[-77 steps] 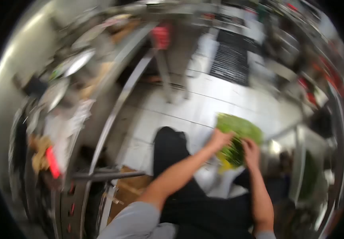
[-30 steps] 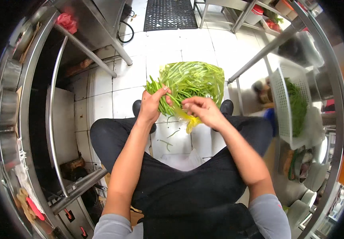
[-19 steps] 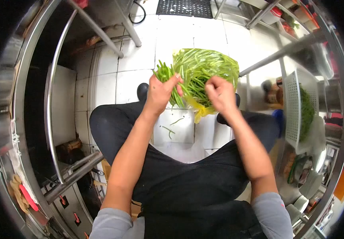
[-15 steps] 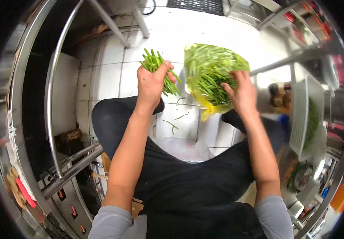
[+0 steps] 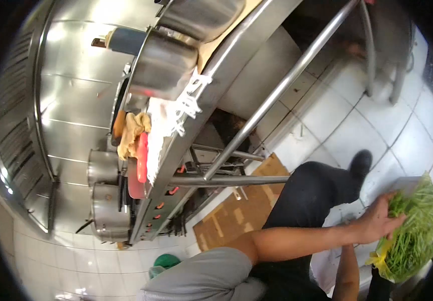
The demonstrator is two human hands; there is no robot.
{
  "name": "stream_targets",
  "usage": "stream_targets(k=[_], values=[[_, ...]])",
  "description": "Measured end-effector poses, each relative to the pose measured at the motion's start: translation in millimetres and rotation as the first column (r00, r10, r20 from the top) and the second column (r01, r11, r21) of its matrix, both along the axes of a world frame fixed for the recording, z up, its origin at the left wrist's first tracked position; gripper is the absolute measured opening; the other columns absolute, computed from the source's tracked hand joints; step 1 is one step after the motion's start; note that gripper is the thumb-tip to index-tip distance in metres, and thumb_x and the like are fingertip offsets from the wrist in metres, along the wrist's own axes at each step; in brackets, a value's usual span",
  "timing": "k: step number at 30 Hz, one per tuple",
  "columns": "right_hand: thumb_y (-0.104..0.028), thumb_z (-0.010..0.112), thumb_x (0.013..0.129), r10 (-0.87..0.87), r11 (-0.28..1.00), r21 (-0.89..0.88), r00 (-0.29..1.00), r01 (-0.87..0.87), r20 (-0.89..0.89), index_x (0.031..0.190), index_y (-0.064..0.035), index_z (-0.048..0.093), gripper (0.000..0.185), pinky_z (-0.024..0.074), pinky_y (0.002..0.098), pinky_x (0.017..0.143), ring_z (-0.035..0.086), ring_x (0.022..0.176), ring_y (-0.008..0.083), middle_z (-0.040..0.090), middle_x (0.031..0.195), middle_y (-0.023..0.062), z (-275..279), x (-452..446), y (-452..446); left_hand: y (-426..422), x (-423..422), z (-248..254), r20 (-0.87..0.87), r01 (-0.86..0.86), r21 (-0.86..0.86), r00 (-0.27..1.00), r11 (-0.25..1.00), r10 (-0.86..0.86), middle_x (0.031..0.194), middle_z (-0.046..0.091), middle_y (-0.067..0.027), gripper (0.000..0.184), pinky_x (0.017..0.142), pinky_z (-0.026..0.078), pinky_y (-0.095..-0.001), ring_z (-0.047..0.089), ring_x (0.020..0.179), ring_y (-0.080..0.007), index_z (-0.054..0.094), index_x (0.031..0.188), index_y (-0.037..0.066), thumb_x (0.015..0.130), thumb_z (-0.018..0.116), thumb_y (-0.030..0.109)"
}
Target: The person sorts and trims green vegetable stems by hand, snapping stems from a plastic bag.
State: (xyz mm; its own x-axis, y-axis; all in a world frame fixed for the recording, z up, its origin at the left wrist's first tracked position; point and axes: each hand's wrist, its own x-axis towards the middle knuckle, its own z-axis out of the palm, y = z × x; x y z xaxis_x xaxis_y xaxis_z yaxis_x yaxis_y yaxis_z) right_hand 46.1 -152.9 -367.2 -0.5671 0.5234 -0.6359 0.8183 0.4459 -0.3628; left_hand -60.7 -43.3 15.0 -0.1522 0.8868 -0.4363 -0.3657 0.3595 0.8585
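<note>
My left hand [image 5: 378,220] is closed around green stalks or beans [image 5: 400,203] at the right. Touching or just in front of it is a clear plastic bag [image 5: 424,220] with a yellow knotted part [image 5: 378,259], full of the same long greens. My right forearm [image 5: 347,276] rises from below and passes behind my left forearm, which hides most or all of my right hand. Whether that hand holds anything cannot be made out.
A steel counter at the left bears pots [image 5: 164,62], a tan cloth [image 5: 135,134], a red-handled object [image 5: 142,158] and white netting [image 5: 164,135]. Below it are a metal rail [image 5: 286,90] and cardboard [image 5: 234,218]. A black shoe [image 5: 361,163] rests on the tiled floor [image 5: 334,130].
The view has swung left and tilted, bringing the counter and pots in and moving the bag to the right edge. My left hand is closer to the bag; my right hand has become hidden.
</note>
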Motion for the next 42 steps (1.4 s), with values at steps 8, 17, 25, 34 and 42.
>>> stream_targets(k=[8,17,25,34,42], values=[[-0.017,0.061,0.078,-0.102,0.995,0.003,0.995,0.102,0.017,0.099,-0.0039,0.063,0.024,0.0515,0.0464,0.076,0.064,0.089,0.0336,0.064,0.095,0.0176,-58,-4,-25,4,-14,-5,0.035,0.044,0.012,0.998,0.999,-0.044,0.074,0.055,0.0012,0.014,0.052,0.048,-0.0232,0.055,0.059,-0.0049,0.052,0.101,0.004,0.093,0.061,0.009],[-0.022,0.063,0.08,-0.333,0.939,0.057,0.937,0.341,-0.109,0.096,-0.0061,0.064,0.022,0.052,0.0443,0.078,0.064,0.092,0.0312,0.064,0.098,0.0147,-15,-13,-8,9,-54,0,0.0,-0.068,0.095,0.998,0.993,0.069,0.089,0.054,-0.0142,0.008,0.047,0.044,-0.0291,0.05,0.049,-0.0141,0.05,0.1,0.003,0.094,0.052,0.008],[-0.016,0.066,0.077,-0.308,0.95,-0.045,0.951,0.308,-0.001,0.089,-0.0047,0.061,0.017,0.0513,0.0458,0.076,0.062,0.091,0.0334,0.061,0.088,0.0162,-27,-22,-1,10,-55,-4,-0.06,-0.078,0.093,0.995,0.993,0.084,0.09,0.051,-0.0144,0.011,0.047,0.043,-0.0299,0.046,0.046,-0.0134,0.047,0.101,0.003,0.094,0.051,0.011],[-0.008,0.064,0.074,-0.325,0.929,0.063,0.885,0.365,-0.333,0.092,-0.0016,0.055,0.021,0.0483,0.0464,0.082,0.056,0.097,0.0379,0.054,0.099,0.0189,-29,43,29,6,-60,5,-0.015,-0.138,0.088,0.99,0.986,0.14,0.091,0.049,-0.0136,0.014,0.047,0.042,-0.0275,0.042,0.045,-0.0109,0.044,0.102,0.002,0.094,0.05,0.012],[-0.015,0.059,0.075,-0.084,0.993,0.042,0.903,0.112,-0.422,0.097,-0.0042,0.059,0.024,0.0474,0.0473,0.081,0.059,0.094,0.0332,0.058,0.097,0.0156,-31,32,3,7,-63,4,0.067,-0.188,0.075,0.981,0.979,0.183,0.088,0.054,-0.0193,0.018,0.047,0.047,-0.0327,0.052,0.048,-0.0177,0.044,0.105,0.004,0.09,0.054,0.007]])
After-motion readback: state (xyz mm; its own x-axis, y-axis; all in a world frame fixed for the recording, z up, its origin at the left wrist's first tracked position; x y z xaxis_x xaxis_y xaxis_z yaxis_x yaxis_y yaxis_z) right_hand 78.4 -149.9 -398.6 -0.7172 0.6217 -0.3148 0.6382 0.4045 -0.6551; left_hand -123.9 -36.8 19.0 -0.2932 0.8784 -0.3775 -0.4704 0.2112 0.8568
